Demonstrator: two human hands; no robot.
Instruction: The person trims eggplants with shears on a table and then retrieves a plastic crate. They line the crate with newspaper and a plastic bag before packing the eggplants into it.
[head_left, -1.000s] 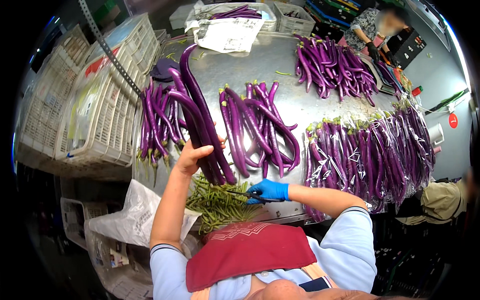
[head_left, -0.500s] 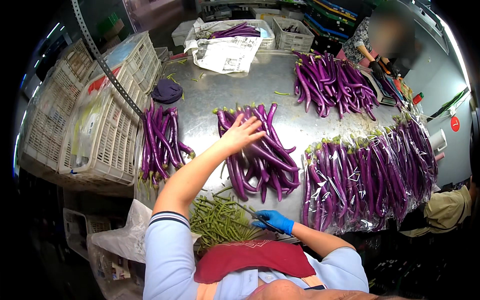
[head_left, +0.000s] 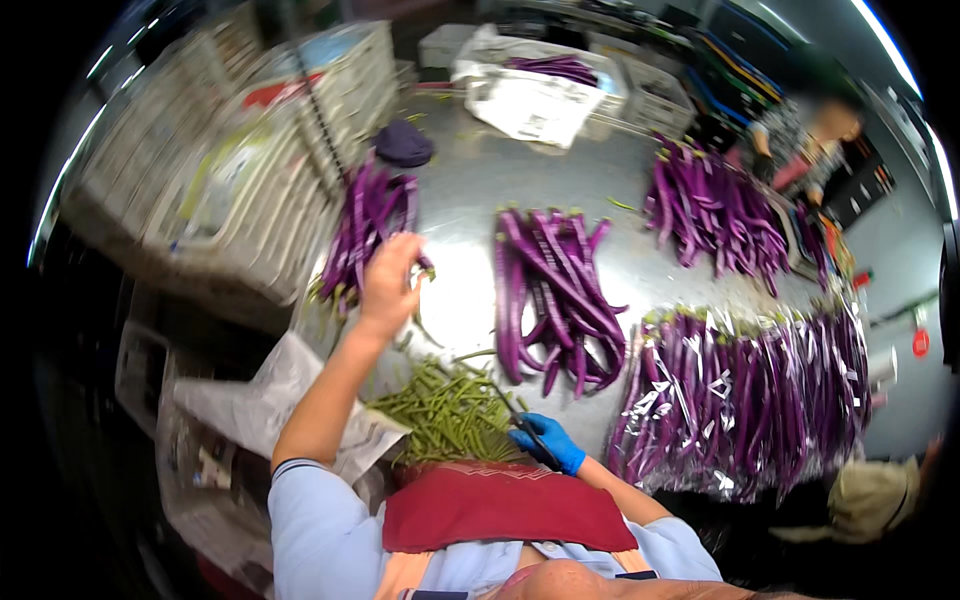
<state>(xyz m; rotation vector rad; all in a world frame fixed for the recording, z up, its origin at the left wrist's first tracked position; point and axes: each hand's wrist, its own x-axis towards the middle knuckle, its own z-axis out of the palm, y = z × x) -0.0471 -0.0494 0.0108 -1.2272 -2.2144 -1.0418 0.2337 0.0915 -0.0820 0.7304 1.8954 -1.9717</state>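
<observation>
And here's the broad metal worktop (head_left: 460, 185), running right across the view, with the stacked white crates (head_left: 275, 225) rising along its left side. Over on the right, look at that row of bagged eggplants (head_left: 745, 400), shiny in clear film! Beyond them sits the far pile of purple eggplants (head_left: 708, 212), and squarely in the middle lies the loose bunch of eggplants (head_left: 560, 300), tips toward the person. To its left, near the crates, it's the smaller eggplant bundle (head_left: 362, 220); closest to the apron, a heap of slim green pieces (head_left: 445, 408). Now the left hand (head_left: 390, 283), bare, right at that smaller bundle's near end; blur hides whether its fingers grasp anything. The right hand (head_left: 555, 442), blue-gloved, is beside the green heap. Up top, a dark cloth (head_left: 403, 145). And slimmest of all, the dark-handled tool (head_left: 540, 440), gripped in those gloved fingers!
</observation>
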